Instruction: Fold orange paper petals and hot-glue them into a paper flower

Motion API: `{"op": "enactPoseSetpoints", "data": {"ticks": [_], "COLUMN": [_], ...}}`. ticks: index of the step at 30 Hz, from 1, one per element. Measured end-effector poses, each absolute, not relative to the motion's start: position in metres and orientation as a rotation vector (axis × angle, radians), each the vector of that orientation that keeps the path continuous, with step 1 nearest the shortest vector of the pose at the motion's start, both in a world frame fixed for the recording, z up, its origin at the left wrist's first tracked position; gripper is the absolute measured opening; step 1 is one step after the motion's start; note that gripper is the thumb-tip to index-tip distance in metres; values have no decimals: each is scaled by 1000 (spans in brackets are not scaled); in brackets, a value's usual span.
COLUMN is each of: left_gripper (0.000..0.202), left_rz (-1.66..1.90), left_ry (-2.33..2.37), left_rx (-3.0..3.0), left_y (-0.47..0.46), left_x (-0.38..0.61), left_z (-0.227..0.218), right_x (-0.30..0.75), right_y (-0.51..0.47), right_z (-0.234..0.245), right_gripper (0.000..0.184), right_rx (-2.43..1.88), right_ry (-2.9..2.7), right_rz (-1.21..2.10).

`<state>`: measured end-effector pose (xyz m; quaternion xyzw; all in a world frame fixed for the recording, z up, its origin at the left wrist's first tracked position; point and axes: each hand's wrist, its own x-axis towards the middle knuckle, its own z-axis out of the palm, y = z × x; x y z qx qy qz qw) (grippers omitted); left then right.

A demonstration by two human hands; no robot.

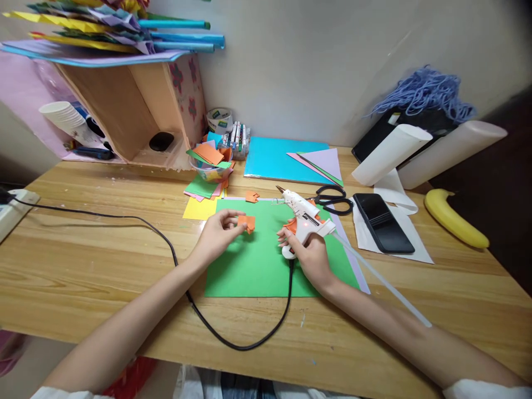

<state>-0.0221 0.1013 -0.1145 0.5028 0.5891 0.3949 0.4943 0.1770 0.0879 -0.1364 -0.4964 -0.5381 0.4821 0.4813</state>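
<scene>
My left hand (pixel 220 233) pinches a small folded piece of orange paper (pixel 247 223) above the green paper sheet (pixel 249 271). In my right hand (pixel 310 255) is a white hot glue gun (pixel 303 208), my fingers wrapped round its handle. Its nozzle points up and to the left, and a long clear glue stick (pixel 386 282) sticks out of its back. A black cord runs from the handle's base. Another folded orange piece (pixel 251 197) lies just beyond the green sheet's far edge. More orange shows behind the glue gun, partly hidden.
Black scissors (pixel 332 199) and a phone (pixel 382 221) lie to the right, with a banana (pixel 455 219) farther out. A bowl of paper scraps (pixel 211 166) stands at the back, near a cardboard box (pixel 187 105). The black cord (pixel 245 348) loops across the near table.
</scene>
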Motion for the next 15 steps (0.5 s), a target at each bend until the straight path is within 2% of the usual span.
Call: {"op": "enactPoseSetpoints", "data": {"ticks": [8, 13, 15], "left_gripper": [50, 36, 27], "left_rz": [913, 816, 820], "left_ry": [1718, 2031, 1977], "left_rx": [1385, 1905, 2125], "left_y": [156, 154, 152], "left_x": [-44, -40, -27], "left_z": [-125, -106, -96], "right_x": [189, 207, 213], "right_y": [104, 124, 131], "right_z": [-135, -140, -141], "right_gripper": [28, 22, 20], "right_rx": [-1199, -1127, -1095], "right_ry": [-1101, -1027, -1005], "right_rz": [1124, 1011, 960]}}
